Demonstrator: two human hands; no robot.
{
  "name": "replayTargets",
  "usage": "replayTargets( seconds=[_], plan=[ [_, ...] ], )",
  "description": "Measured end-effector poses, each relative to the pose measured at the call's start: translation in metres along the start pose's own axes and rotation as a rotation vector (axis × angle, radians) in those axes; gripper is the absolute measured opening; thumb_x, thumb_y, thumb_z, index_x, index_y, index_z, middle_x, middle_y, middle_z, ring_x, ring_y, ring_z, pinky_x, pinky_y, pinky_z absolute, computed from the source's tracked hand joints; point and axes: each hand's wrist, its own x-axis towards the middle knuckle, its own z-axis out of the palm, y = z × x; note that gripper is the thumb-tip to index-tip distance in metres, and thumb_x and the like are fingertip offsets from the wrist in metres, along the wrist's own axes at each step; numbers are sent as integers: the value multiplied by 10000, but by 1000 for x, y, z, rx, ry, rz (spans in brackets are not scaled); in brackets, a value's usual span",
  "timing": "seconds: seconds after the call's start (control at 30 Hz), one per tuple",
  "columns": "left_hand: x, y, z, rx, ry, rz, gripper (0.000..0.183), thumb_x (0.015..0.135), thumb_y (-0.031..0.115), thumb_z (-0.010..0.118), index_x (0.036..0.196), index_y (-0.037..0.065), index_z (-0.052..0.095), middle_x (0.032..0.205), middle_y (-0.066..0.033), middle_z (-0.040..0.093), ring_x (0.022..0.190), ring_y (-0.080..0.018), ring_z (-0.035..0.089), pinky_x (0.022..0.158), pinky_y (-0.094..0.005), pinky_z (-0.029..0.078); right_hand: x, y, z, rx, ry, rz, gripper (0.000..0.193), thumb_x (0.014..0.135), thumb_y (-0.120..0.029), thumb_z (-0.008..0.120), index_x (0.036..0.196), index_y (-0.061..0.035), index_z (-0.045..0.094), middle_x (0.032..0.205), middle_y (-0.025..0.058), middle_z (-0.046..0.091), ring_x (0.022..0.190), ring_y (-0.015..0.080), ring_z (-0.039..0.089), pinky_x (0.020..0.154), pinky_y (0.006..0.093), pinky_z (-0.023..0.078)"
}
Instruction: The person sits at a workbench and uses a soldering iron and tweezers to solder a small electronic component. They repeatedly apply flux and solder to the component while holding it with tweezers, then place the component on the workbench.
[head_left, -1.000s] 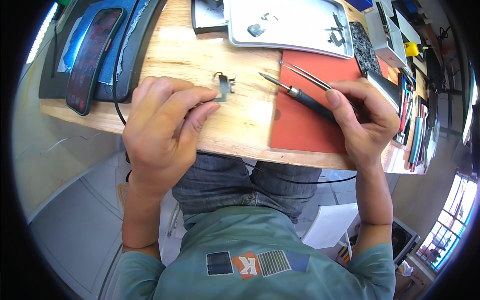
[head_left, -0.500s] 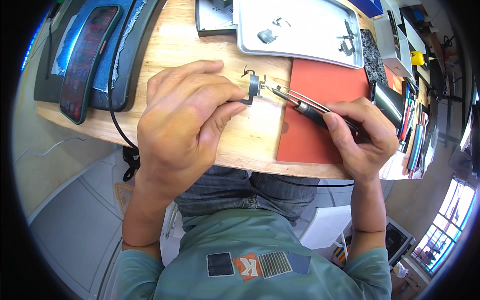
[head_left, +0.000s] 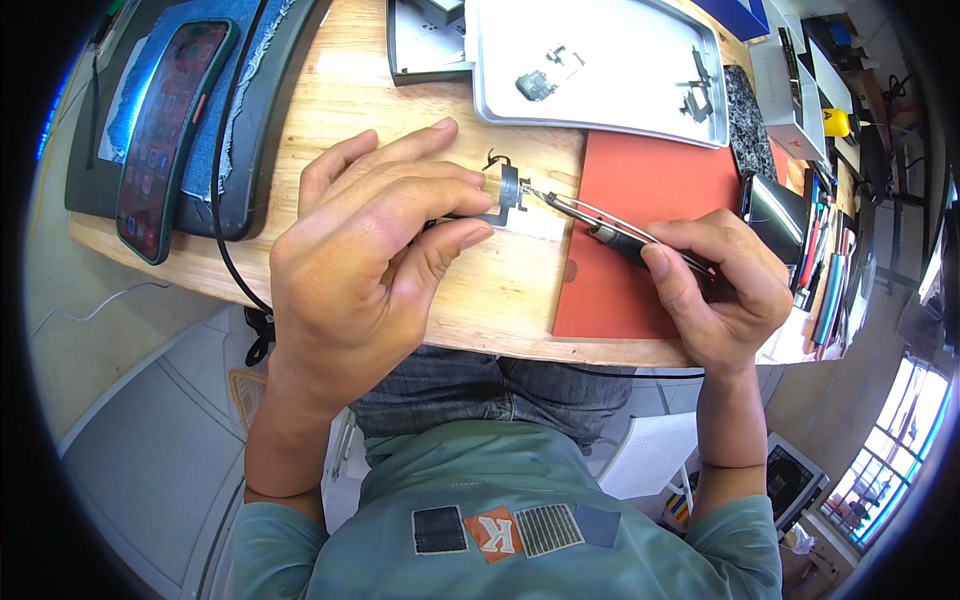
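Note:
Pinched between the thumb and fingers of my left hand is a small dark part with a rounded black body and thin metal prongs; my fingers cover its left side. My right hand grips a pair of silver tweezers together with a slim black-handled tool that has a metal collar. Their tips meet at the prongs on the part's right side; whether they grip a prong is too small to tell. The part is held above the wooden table.
A red mat lies under the tools. Behind it, a white metal tray holds small dark pieces, beside a black box. A phone rests at left, near a black cable. Pens and tools line the right edge.
The dark part has turned slightly in my left fingers. The tool tips have shifted a little left, closer to its prongs. The table sits slightly lower in view.

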Motion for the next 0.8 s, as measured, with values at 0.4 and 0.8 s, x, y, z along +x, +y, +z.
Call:
replayTargets(
  seconds=[0.4,0.8],
  plan=[
    [1,1,1,38,3,17,146,844,59,824,978,49,767,1013,-97,798,1219,-343,705,1119,-501,417,0,0,0,-2,4,-1,135,825,-11,843,939,22,780,724,58,686,511,64,459,460,233,320],
    [1,0,2,51,4,46,159,836,53,824,983,53,763,1029,-96,792,1217,-338,706,1115,-494,418,1,-1,0,-21,-6,4,141,822,-15,848,942,17,782,738,61,691,518,62,470,460,235,323]
  ],
)
